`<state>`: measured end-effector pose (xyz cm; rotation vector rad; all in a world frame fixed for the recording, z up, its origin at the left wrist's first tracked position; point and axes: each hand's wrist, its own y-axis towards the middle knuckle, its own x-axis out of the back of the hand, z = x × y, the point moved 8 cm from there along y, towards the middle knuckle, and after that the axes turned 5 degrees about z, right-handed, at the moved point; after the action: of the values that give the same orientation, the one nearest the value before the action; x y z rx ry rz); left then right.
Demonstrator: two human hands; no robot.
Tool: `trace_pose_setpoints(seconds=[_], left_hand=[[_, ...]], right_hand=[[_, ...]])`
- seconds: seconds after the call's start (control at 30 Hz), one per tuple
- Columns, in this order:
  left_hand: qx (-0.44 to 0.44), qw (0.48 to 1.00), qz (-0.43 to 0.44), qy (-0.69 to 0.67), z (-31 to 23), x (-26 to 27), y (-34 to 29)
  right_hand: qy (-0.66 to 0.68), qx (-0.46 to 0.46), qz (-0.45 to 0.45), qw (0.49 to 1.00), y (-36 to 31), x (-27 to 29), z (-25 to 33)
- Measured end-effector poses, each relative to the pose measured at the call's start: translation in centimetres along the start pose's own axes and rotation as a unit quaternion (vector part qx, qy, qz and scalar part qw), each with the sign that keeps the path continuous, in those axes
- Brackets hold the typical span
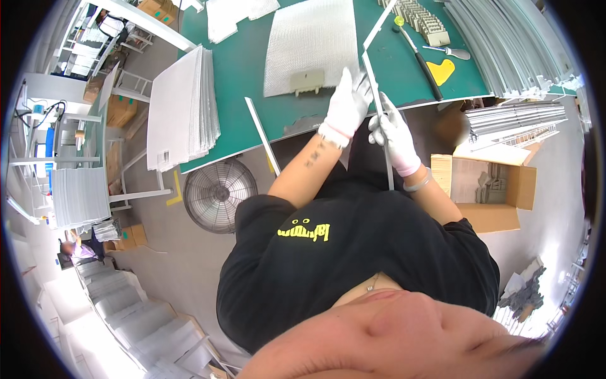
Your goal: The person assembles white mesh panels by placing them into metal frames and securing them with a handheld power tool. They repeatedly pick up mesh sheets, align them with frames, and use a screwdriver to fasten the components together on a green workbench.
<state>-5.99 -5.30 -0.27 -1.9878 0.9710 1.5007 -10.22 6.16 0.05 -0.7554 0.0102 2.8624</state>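
My right hand [396, 138], in a white glove, is closed around a thin white metal strip [377, 95]. The strip runs from near my lap up over the table edge and angles off to the right at a corner. Beside it, my gloved left hand [347, 106] has its fingers stretched out, holding nothing I can see; its fingertips are close to the strip. A small beige plastic bracket [307, 81] lies just left of those fingers, on the near edge of a silver mesh panel [310, 38]. Another white strip [261, 131] juts over the table edge farther left.
Mesh panels are stacked on the green table [243, 69] at left [180, 107] and right [511, 44]. A black-handled tool [421, 63], screwdriver [448, 52], yellow flat piece [440, 72] and row of beige brackets [423, 20] lie there. A fan [221, 196] and cardboard box [486, 216] stand below.
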Motion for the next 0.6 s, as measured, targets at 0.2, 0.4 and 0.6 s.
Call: trace_pose_setpoints(seconds=[0.2,0.4,0.6], left_hand=[[-0.035,0.995,-0.041,0.079,1.5,3.4,4.5],[-0.106,0.913,0.001,0.394,0.5,2.8,5.0],[-0.100,0.981,-0.047,0.159,1.0,3.3,5.3]], right_hand=[[0.092,0.003,0.002,0.996,0.3,1.2,0.5],[-0.035,-0.003,-0.046,0.998,-1.1,1.3,1.4],[-0.167,-0.019,-0.082,0.982,-1.6,1.7,1.8]])
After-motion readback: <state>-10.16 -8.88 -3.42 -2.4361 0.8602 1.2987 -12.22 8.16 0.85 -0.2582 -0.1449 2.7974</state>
